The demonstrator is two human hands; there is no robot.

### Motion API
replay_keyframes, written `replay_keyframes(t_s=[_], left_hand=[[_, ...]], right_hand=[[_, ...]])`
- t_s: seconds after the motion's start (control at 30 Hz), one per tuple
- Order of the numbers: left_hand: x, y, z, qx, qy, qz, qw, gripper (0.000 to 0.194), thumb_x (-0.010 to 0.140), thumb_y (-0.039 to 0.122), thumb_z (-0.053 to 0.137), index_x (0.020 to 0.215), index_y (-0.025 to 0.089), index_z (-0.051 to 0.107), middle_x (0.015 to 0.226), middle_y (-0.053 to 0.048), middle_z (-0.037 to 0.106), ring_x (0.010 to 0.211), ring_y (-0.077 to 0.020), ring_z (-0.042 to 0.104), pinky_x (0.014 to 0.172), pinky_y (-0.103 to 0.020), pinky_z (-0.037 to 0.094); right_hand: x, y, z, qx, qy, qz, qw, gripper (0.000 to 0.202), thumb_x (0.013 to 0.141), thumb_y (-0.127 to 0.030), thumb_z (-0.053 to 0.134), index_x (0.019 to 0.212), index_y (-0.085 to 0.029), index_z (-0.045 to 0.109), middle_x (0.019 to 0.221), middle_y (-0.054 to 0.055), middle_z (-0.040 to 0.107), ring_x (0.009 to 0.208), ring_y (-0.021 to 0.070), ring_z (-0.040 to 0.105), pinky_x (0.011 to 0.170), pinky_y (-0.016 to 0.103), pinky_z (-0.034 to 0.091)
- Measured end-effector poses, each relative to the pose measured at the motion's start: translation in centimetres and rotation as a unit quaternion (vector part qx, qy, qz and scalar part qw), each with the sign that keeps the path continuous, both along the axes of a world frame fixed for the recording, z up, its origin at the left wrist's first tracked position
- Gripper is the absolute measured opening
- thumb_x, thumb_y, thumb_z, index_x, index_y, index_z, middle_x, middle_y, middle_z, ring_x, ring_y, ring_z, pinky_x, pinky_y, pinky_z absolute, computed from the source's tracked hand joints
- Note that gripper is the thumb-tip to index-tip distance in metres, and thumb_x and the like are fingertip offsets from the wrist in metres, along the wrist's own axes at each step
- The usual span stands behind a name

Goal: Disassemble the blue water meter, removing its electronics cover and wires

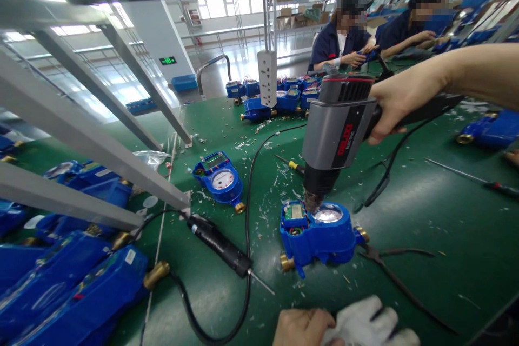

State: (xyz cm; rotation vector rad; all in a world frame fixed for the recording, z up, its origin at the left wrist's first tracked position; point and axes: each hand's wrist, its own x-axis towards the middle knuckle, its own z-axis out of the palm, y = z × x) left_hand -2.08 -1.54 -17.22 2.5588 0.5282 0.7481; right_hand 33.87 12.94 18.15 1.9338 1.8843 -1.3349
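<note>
My right hand (395, 100) comes in from the right and is closed around the handle of a grey and black heat gun (338, 130). The gun tilts downward, its metal nozzle just above or touching a blue water meter (324, 240) between the circuit board and the round dial. This meter has brass pipe ends and its electronics compartment is uncovered. At the bottom edge, my left hand (302, 327) is bare, fingers bent, against a white glove (368, 324) it appears to grip. The frame cuts off the lower part of both.
Pliers (377, 257) lie right of the meter, an electric screwdriver (221, 246) left. Another meter (221, 178) sits behind. Cables cross the green bench. Grey posts (133, 173) stand left beside piled meters (89, 292). A power strip (267, 78) hangs overhead. Two co-workers (340, 46) work beyond.
</note>
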Motion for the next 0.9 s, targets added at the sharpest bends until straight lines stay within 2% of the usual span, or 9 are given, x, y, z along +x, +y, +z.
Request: replay_keyframes(t_s=[0.13, 0.23, 0.47, 0.6, 0.73, 0.9], left_hand=[[-0.3, -0.5, -1.1, 0.000, -0.016, 0.022, 1.000, 0.048, 0.087, 0.072, 0.042, 0.077, 0.031, 0.062, 0.047, -0.001, 0.061, 0.039, -0.0164, 0.061, 0.038, -0.024, 0.050], [-0.3, -0.6, -1.3, -0.001, -0.018, 0.028, 0.999, 0.050, 0.088, 0.073, 0.040, 0.077, 0.030, 0.063, 0.048, -0.002, 0.062, 0.040, -0.0172, 0.062, 0.039, -0.025, 0.052], [0.0, -0.1, -0.3, 0.005, 0.005, -0.021, 1.000, 0.047, 0.088, 0.071, 0.043, 0.080, 0.031, 0.065, 0.050, -0.002, 0.062, 0.044, -0.0162, 0.063, 0.039, -0.023, 0.049], [0.3, 0.1, -1.0, 0.022, 0.020, -0.061, 0.998, 0.045, 0.086, 0.072, 0.046, 0.083, 0.031, 0.065, 0.051, 0.000, 0.062, 0.044, -0.0158, 0.061, 0.040, -0.024, 0.048], [0.2, -0.2, -2.0, 0.030, 0.033, -0.066, 0.997, 0.043, 0.086, 0.071, 0.048, 0.085, 0.032, 0.066, 0.053, 0.000, 0.063, 0.046, -0.0164, 0.062, 0.043, -0.026, 0.050], [-0.1, -0.4, -1.9, 0.033, 0.043, -0.060, 0.997, 0.038, 0.087, 0.068, 0.050, 0.085, 0.034, 0.067, 0.055, 0.000, 0.064, 0.047, -0.0166, 0.062, 0.043, -0.027, 0.049]], right_hand=[[-0.5, -0.5, 0.8, -0.011, 0.016, 0.005, 1.000, 0.051, 0.059, -0.058, 0.080, 0.079, -0.013, 0.064, 0.062, -0.009, 0.059, 0.052, 0.0040, 0.053, 0.049, 0.017, 0.044], [-1.1, -0.5, 1.3, -0.009, 0.000, 0.004, 1.000, 0.047, 0.061, -0.053, 0.080, 0.080, -0.012, 0.066, 0.065, -0.009, 0.061, 0.053, 0.0036, 0.055, 0.050, 0.015, 0.045], [-2.5, 0.1, 2.0, 0.006, -0.033, 0.022, 0.999, 0.036, 0.068, -0.038, 0.079, 0.089, -0.011, 0.067, 0.066, -0.010, 0.062, 0.054, 0.0033, 0.058, 0.050, 0.014, 0.045], [-3.5, 0.4, 2.5, 0.016, -0.056, 0.040, 0.998, 0.042, 0.067, -0.042, 0.078, 0.089, -0.008, 0.066, 0.063, -0.010, 0.060, 0.054, 0.0044, 0.057, 0.051, 0.014, 0.045], [-4.6, 0.5, 2.9, 0.020, -0.057, 0.047, 0.997, 0.039, 0.069, -0.038, 0.077, 0.084, -0.005, 0.065, 0.059, -0.009, 0.057, 0.052, 0.0053, 0.056, 0.049, 0.014, 0.045], [-5.1, 0.7, 3.0, 0.021, -0.055, 0.057, 0.997, 0.038, 0.070, -0.035, 0.076, 0.088, -0.003, 0.065, 0.062, -0.008, 0.060, 0.051, 0.0057, 0.056, 0.048, 0.014, 0.044]])
